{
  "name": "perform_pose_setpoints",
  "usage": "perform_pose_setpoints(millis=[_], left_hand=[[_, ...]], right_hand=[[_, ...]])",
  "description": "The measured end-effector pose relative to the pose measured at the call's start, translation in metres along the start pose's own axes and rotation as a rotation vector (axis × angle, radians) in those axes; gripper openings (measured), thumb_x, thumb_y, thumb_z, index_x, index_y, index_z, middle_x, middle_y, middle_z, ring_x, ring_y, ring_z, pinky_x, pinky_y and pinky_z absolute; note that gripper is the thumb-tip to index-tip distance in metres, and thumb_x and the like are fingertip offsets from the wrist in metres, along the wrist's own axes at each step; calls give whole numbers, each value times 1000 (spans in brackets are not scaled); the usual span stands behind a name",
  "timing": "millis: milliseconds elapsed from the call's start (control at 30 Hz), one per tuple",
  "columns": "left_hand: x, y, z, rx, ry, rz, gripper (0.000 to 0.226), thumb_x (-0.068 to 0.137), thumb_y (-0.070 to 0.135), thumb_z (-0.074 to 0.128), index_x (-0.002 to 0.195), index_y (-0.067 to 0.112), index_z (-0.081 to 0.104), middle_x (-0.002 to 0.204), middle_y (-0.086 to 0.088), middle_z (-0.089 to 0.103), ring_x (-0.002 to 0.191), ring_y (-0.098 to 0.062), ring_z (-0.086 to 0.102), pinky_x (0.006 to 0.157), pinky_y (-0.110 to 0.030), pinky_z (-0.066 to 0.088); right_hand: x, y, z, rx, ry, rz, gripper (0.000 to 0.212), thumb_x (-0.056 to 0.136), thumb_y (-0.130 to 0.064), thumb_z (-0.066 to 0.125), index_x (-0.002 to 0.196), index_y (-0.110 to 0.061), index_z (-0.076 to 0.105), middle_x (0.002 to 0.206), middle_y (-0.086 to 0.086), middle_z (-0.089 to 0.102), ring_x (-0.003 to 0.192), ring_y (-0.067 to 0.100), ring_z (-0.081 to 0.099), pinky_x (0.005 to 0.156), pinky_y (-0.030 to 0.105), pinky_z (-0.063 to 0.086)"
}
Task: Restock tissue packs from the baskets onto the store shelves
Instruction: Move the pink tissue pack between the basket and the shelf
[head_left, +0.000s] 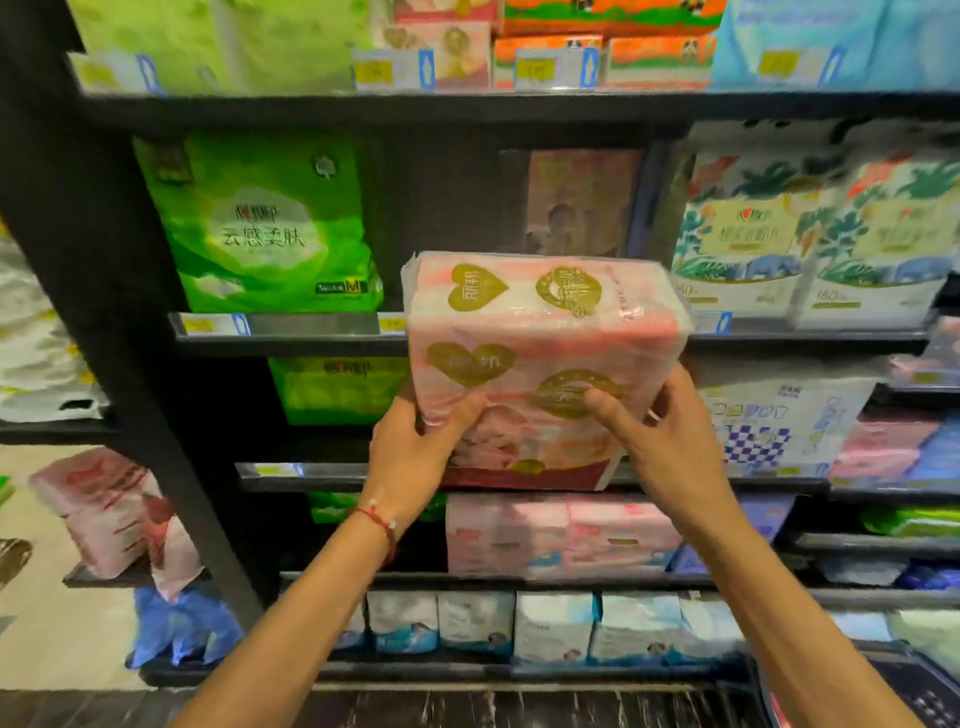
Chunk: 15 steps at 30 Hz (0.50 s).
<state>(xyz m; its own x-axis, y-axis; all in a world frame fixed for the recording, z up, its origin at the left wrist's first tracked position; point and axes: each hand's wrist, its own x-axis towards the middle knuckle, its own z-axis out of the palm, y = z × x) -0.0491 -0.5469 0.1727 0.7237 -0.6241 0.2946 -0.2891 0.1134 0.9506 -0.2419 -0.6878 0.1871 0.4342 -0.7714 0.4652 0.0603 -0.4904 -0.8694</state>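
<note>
- Left hand (410, 452) and right hand (660, 441) grip pink tissue pack (540, 364) by its lower end.
- Pack in mid-air, before shelf (311, 325) gap beside green pack (260, 228).
- Lift level, slide in base first.

**Both hands raised, two-handed grip**

Both forearms reach up and forward, converging. Left hand (415, 452) grips the pink tissue pack (545, 343) at its lower left, thumb on the front face. Right hand (662, 436) grips lower right, thumb on the front, fingers curled round the side edge. Red cord (376, 519) on left wrist.
</note>
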Motion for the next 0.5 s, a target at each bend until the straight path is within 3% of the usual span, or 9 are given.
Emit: perform_pose_setpoints(millis=[133, 233, 300, 367, 500], left_hand=[[45, 20, -19, -42, -16, 103, 43, 71, 48, 79, 109, 29, 68, 97, 16, 77, 90, 5, 70, 74, -11, 53], [79, 23, -24, 1, 12, 150, 20, 87, 24, 80, 92, 33, 63, 93, 13, 74, 85, -4, 71, 76, -21, 54], [101, 24, -25, 67, 6, 158, 32, 91, 28, 76, 73, 33, 51, 85, 1, 66, 77, -17, 61, 75, -32, 46], [121, 31, -26, 95, 12, 173, 39, 90, 33, 75, 69, 34, 42, 83, -4, 57, 77, -16, 50, 72, -33, 39], [152, 58, -24, 20, 32, 301, 29, 76, 53, 72, 74, 34, 50, 85, 1, 64, 73, -14, 55, 69, -28, 48]], right_hand=[[29, -25, 28, 117, 63, -76, 64, 78, -40, 85, 134, -18, 63, 117, -6, 76, 108, 7, 73, 92, 29, 62], [56, -39, 41, 162, 72, -116, 65, 77, -32, 85, 136, -14, 62, 115, -4, 77, 108, 8, 74, 89, 25, 62], [78, -42, 46, 139, 69, -149, 58, 84, -18, 85, 136, -13, 61, 115, -4, 77, 108, 9, 73, 91, 27, 62], [101, -43, 50, 102, 79, -191, 54, 87, -6, 83, 136, -13, 62, 115, -1, 77, 109, 14, 73, 93, 31, 62], [144, -44, 60, 128, 104, -247, 52, 87, 1, 82, 134, -11, 64, 113, 3, 78, 108, 17, 74, 91, 29, 61]])
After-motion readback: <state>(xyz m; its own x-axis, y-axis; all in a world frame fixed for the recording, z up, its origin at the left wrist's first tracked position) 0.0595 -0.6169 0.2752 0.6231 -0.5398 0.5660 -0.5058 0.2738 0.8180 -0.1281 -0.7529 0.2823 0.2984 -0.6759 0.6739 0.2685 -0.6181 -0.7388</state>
